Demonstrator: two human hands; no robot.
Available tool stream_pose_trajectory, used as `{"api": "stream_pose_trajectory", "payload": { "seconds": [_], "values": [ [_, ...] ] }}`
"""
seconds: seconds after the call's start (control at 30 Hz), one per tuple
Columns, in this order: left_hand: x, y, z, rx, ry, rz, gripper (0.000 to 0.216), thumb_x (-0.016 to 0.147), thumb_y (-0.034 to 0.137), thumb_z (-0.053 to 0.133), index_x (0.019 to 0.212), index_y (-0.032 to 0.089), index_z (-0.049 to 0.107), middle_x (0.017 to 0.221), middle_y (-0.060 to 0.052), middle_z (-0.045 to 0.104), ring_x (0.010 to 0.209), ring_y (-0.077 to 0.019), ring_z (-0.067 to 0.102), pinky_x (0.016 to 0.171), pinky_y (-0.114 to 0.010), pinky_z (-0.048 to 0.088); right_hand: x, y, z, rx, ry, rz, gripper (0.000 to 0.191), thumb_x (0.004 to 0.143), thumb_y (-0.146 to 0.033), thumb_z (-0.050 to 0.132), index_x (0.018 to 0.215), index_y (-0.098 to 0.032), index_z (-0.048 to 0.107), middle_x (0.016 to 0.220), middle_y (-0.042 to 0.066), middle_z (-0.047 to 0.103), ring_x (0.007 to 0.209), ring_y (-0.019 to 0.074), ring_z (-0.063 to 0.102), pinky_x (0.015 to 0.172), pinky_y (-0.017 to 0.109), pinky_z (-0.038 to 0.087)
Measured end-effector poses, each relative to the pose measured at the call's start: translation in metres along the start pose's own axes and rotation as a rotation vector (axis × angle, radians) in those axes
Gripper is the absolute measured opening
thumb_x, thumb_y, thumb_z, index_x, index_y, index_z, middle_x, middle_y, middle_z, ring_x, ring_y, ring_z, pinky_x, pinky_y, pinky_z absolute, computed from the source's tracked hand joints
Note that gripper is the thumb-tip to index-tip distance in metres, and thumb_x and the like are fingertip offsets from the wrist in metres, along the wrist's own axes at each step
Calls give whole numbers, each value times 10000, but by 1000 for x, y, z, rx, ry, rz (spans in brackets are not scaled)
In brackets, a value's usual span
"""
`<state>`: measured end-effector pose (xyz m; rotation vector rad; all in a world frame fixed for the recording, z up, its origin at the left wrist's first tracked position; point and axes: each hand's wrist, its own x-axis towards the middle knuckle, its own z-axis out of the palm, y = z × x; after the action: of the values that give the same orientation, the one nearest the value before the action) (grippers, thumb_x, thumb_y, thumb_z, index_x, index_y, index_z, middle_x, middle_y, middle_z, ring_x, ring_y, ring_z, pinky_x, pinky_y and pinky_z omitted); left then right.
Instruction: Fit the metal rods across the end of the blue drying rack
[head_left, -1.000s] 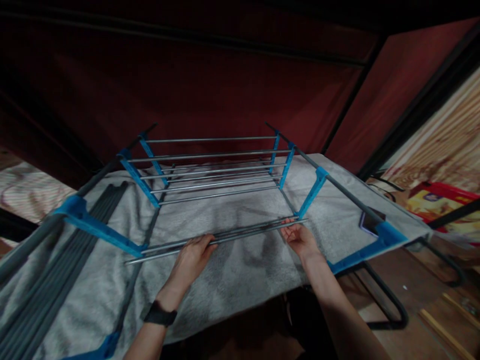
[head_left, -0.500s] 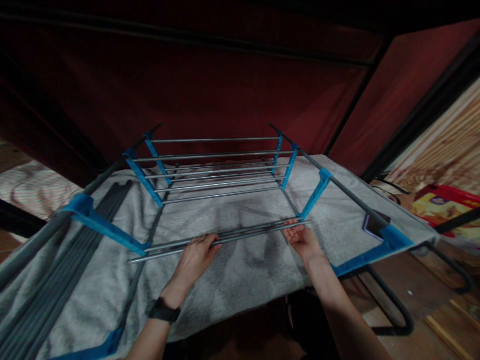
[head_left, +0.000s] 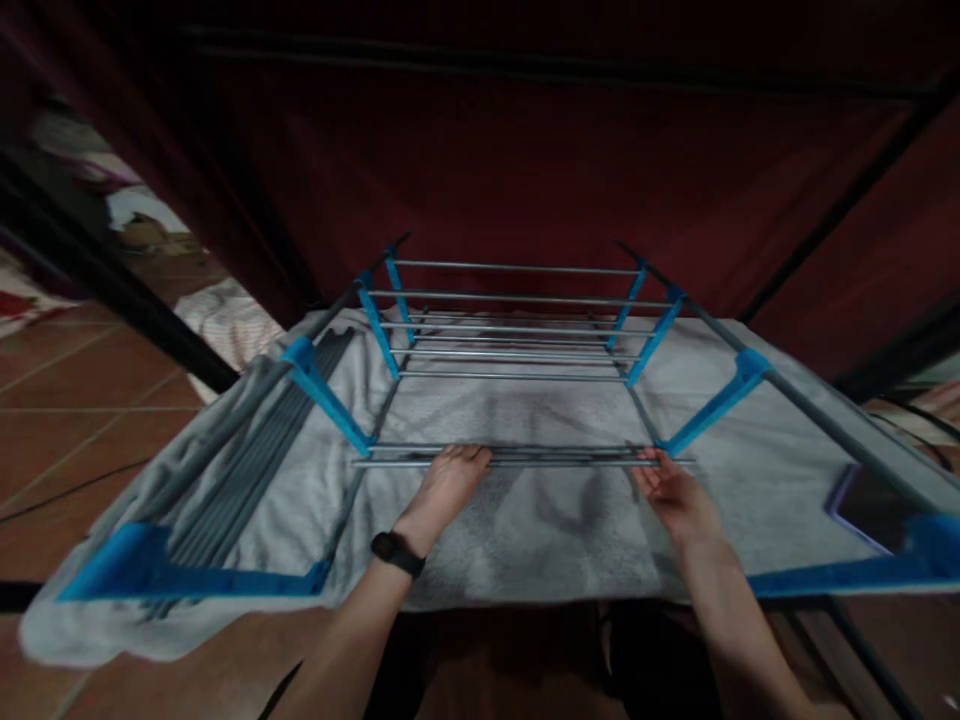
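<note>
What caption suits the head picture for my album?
Left hand and right hand on metal rods over gray cloth.

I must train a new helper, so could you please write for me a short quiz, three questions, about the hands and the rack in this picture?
1. True or false: the left hand touches the thin metal rods.
2. Which colour are the brackets? A) red B) blue C) yellow
3. Fill in: the bundle of grey tubes lies on the pale cloth towards the person's ____ side.

Key: 1. True. 2. B. 3. Left.
</note>
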<state>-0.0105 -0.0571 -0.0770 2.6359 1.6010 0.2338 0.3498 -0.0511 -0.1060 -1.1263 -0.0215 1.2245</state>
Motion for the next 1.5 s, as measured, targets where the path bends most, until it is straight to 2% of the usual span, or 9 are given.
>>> {"api": "stream_pose_trajectory", "payload": {
  "seconds": [0.13, 0.3, 0.6, 0.9, 1.1, 1.23, 1.37, 1.5],
  "values": [
    [-4, 1, -1, 91, -10, 36, 241, 957, 54, 476, 1033, 184, 664, 1019, -89, 708, 988, -238, 664, 937, -384, 479, 11, -10, -8, -57, 88, 18, 243, 968, -78, 503, 815, -207, 641, 700, -42, 660, 608, 81, 671, 638, 192, 601],
    [-4, 10, -5, 125, -28, 54, 254, 963, 56, 466, 1060, 184, 663, 1040, -88, 689, 986, -233, 648, 945, -384, 465, 11, -18, -6, -96, 189, 18, 265, 986, -117, 478, 788, -216, 624, 674, -47, 634, 546, 79, 634, 566, 193, 568],
    [-5, 15, -5, 132, -33, 35, 261, 966, 61, 466, 1092, 179, 663, 1076, -107, 678, 1001, -239, 644, 954, -396, 458, 11, -17, -8, -191, 179, 46, 361, 937, -16, 378, 807, -220, 647, 781, -8, 666, 607, 96, 658, 583, 215, 589],
    [-3, 15, -2, 158, -20, 15, 269, 960, 62, 471, 1113, 187, 655, 1061, -85, 684, 978, -239, 662, 912, -382, 488, 5, -19, 0, -129, 211, 28, 327, 962, -17, 411, 791, -205, 617, 731, -40, 647, 563, 67, 646, 586, 182, 594],
    [-7, 14, -3, 69, 45, 10, 301, 951, 48, 480, 1164, 195, 633, 1040, -71, 698, 984, -229, 668, 935, -379, 481, 7, -14, -6, -92, 174, -15, 238, 962, -76, 504, 799, -206, 618, 651, -61, 635, 490, 64, 614, 550, 170, 580],
    [-12, 10, -4, -10, 117, 58, 213, 980, 141, 523, 1161, 208, 613, 1045, -56, 709, 983, -235, 669, 914, -382, 488, 2, -4, -8, -41, 128, -46, 166, 940, -116, 590, 805, -206, 627, 642, -57, 660, 505, 72, 628, 559, 173, 571],
    [-16, 6, -5, -52, 162, 86, 149, 993, 167, 520, 1101, 207, 614, 1036, -58, 716, 958, -227, 672, 865, -357, 495, -12, 7, 4, 37, 91, -54, 171, 937, -111, 601, 795, -205, 626, 644, -53, 677, 526, 74, 644, 581, 170, 561],
    [-16, -3, -6, -40, 187, 70, 173, 1014, 233, 491, 1082, 212, 648, 1000, -72, 732, 914, -244, 683, 835, -368, 504, -24, 12, 19, 103, -26, -136, 189, 974, -155, 539, 823, -197, 645, 705, -19, 717, 596, 87, 683, 635, 178, 575]
  ]
}}
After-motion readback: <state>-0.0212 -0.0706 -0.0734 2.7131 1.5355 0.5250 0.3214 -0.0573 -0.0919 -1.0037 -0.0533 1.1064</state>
